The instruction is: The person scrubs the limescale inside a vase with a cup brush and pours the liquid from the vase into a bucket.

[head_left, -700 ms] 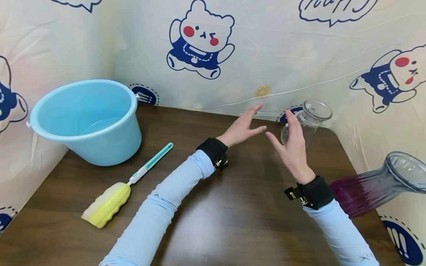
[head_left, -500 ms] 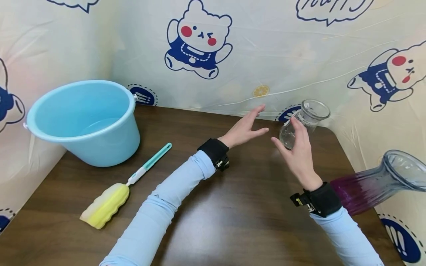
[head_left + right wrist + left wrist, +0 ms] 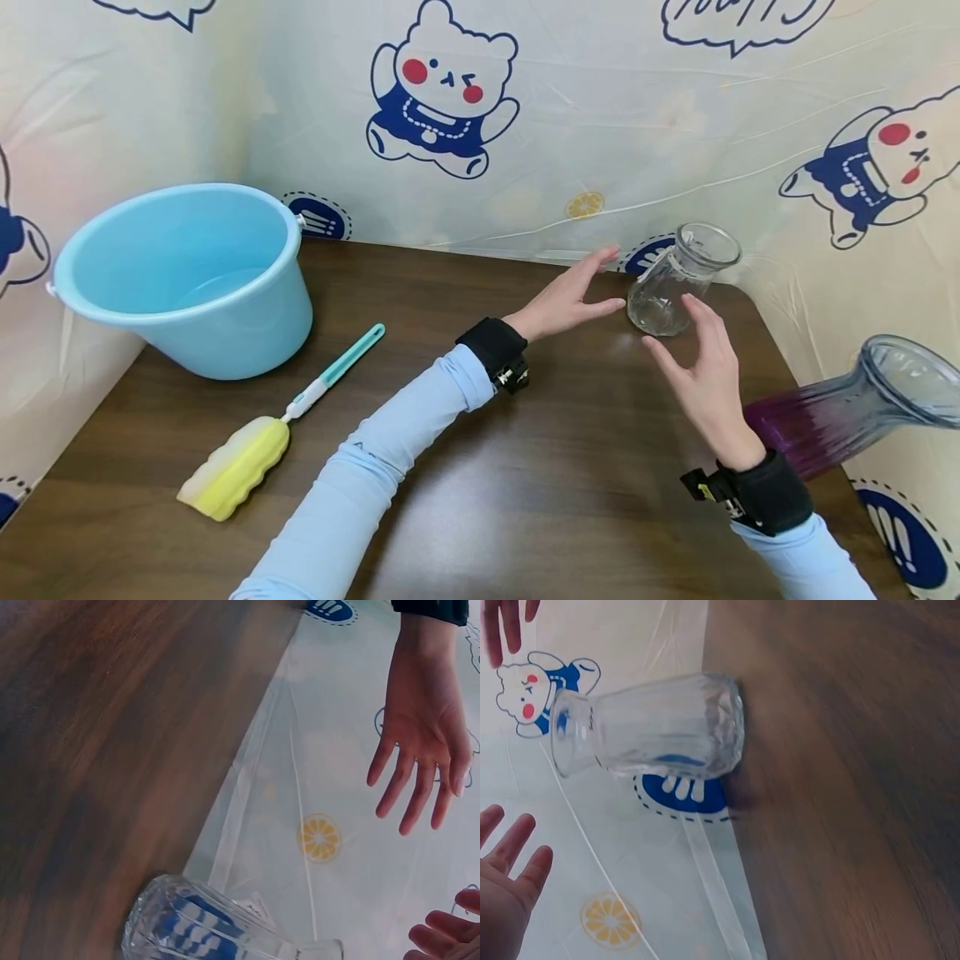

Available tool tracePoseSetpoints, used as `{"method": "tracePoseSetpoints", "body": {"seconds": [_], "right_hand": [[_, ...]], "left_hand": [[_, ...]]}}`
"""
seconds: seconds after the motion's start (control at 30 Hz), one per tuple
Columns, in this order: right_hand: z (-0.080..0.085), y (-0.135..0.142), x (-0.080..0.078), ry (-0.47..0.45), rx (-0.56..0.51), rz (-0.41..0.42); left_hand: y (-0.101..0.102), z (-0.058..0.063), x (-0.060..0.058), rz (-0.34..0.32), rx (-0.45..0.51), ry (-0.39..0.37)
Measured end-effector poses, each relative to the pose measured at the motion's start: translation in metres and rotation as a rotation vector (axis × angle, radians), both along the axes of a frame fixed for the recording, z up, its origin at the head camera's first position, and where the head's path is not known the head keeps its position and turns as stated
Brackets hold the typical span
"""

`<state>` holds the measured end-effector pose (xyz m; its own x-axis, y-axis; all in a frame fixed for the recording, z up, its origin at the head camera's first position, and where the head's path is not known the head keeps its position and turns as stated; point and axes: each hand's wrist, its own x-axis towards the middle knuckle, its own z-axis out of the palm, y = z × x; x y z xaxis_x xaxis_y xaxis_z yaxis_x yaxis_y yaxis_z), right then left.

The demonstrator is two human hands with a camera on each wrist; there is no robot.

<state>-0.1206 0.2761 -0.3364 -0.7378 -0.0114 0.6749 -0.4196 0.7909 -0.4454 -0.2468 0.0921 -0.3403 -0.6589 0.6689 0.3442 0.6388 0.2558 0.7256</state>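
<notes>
A clear glass vase [image 3: 663, 296] with a flared rim stands near the table's back right corner. My left hand [image 3: 566, 302] is just left of it, fingers extended, apart from the glass. On the near right side of the vase is my right hand [image 3: 705, 375], thumb and fingers spread, holding nothing. The left wrist view shows the whole vase [image 3: 660, 727] between the two hands. Part of the vase [image 3: 217, 926] appears at the bottom of the right wrist view, with the left hand [image 3: 427, 724] beyond it, its fingers straight.
A second glass vase [image 3: 798, 425], purple at its lower part, stands at the right table edge near my right wrist. A light blue bucket [image 3: 255, 325] stands at the back left. In front lies a sponge bottle brush [image 3: 240, 467]. A printed sheet [image 3: 465, 212] hangs behind.
My right hand has moved right and nearer the body, uncovering more of the clear vase. My left hand has shifted right toward that vase. The clear vase stays on the table.
</notes>
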Motion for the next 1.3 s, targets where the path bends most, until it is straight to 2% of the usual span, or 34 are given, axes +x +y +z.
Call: {"method": "tracePoseSetpoints", "body": {"seconds": [0.57, 0.73, 0.97, 1.3], "right_hand": [[0.021, 0.017, 0.036, 0.025, -0.039, -0.119], [0.029, 0.024, 0.047, 0.065, -0.061, -0.168], [0.037, 0.037, 0.058, 0.155, -0.129, -0.27], [0.05, 0.047, 0.073, 0.115, -0.073, -0.386]], "left_hand": [[0.023, 0.01, 0.023, -0.101, 0.032, -0.031], [0.029, 0.011, 0.028, -0.13, 0.025, -0.047], [0.038, 0.013, 0.031, -0.151, 0.03, -0.028], [0.051, 0.018, 0.035, -0.162, 0.016, -0.032]]}}
